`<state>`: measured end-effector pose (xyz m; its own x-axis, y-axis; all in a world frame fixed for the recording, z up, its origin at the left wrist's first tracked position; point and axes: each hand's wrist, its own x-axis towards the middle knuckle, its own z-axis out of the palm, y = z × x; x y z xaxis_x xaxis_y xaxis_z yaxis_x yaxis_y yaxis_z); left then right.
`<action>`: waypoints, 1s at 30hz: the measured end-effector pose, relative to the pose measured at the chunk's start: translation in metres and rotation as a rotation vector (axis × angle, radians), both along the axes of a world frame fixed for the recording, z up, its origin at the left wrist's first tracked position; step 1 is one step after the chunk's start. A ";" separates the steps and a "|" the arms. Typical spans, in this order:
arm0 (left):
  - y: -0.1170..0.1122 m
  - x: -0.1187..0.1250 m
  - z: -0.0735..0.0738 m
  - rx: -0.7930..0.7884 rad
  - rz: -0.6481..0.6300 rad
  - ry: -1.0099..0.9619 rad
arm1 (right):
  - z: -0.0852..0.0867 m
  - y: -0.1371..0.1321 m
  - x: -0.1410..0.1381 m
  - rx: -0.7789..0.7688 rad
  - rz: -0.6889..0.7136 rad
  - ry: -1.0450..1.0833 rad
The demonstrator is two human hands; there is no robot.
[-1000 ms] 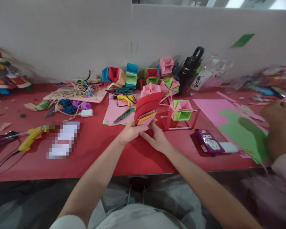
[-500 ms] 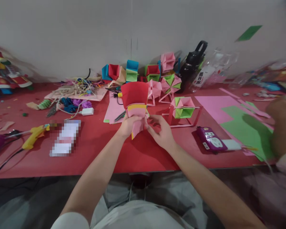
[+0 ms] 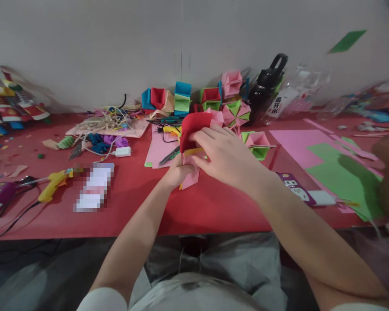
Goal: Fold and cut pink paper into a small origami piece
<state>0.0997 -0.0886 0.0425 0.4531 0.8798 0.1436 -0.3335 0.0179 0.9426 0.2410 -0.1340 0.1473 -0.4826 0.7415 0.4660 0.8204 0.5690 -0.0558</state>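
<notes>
The left hand (image 3: 179, 172) is gripping the lower part of a bundle of paper (image 3: 190, 179), thumb pressed over its front and fingers curling behind; the right hand (image 3: 227, 156) is lying over the bundle, half-curled, fingers touching a red sheet (image 3: 188, 125) and thumb near the pink one below, though whether it is pinching anything I cannot tell. The bundle is standing between the hands above the middle of the red table (image 3: 214, 216), its red part bowing upward, a yellow edge showing; no join is showing on it, so this paper is looking barely worked, with folding and fixing seemingly still wanting.

To the left a phone (image 3: 95, 188) and a yellow glue gun (image 3: 50, 190) are lying untouched; just behind the bundle a craft knife (image 3: 169, 155) is resting on pink paper, also out of use; to the right, a pink-and-green wheel (image 3: 258, 140) is showing partly behind the right hand, apparently already assembled; cut green paper (image 3: 343, 172) is lying beyond.

Farther back, more folded pieces, such as a blue-and-green one (image 3: 183, 97), are standing seemingly finished near a black bottle (image 3: 267, 82).
</notes>
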 end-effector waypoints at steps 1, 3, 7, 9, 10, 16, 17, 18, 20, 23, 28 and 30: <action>0.000 -0.001 0.000 0.007 -0.011 0.016 | -0.001 0.000 0.000 -0.006 0.005 -0.029; -0.001 -0.002 0.000 0.029 -0.038 0.015 | -0.004 -0.002 0.000 -0.004 0.021 -0.099; -0.003 -0.001 0.001 0.101 -0.058 -0.028 | -0.010 -0.008 -0.001 0.006 0.016 -0.148; -0.002 -0.001 0.001 0.118 -0.037 -0.024 | -0.013 -0.012 -0.003 0.013 -0.007 -0.099; -0.002 0.000 0.001 0.120 -0.022 -0.020 | -0.015 -0.014 -0.004 0.023 -0.018 -0.071; 0.001 0.000 -0.002 0.155 0.181 -0.018 | -0.033 -0.022 -0.007 0.048 0.048 -0.027; 0.001 0.000 -0.002 0.170 0.204 -0.012 | -0.036 -0.022 -0.007 0.039 0.050 -0.025; 0.001 0.000 -0.003 0.183 0.216 -0.011 | -0.039 -0.022 -0.007 0.037 0.045 -0.013; 0.001 0.001 -0.003 0.195 0.222 -0.022 | -0.043 -0.022 -0.006 0.049 0.034 0.028; -0.001 0.004 -0.002 0.176 0.219 -0.021 | -0.045 -0.023 -0.003 0.046 0.055 0.064; -0.002 0.004 0.000 0.022 0.228 -0.048 | -0.049 -0.026 0.005 0.092 0.084 0.255; 0.000 0.002 0.002 -0.151 0.245 -0.090 | -0.055 -0.024 0.010 0.108 0.079 0.404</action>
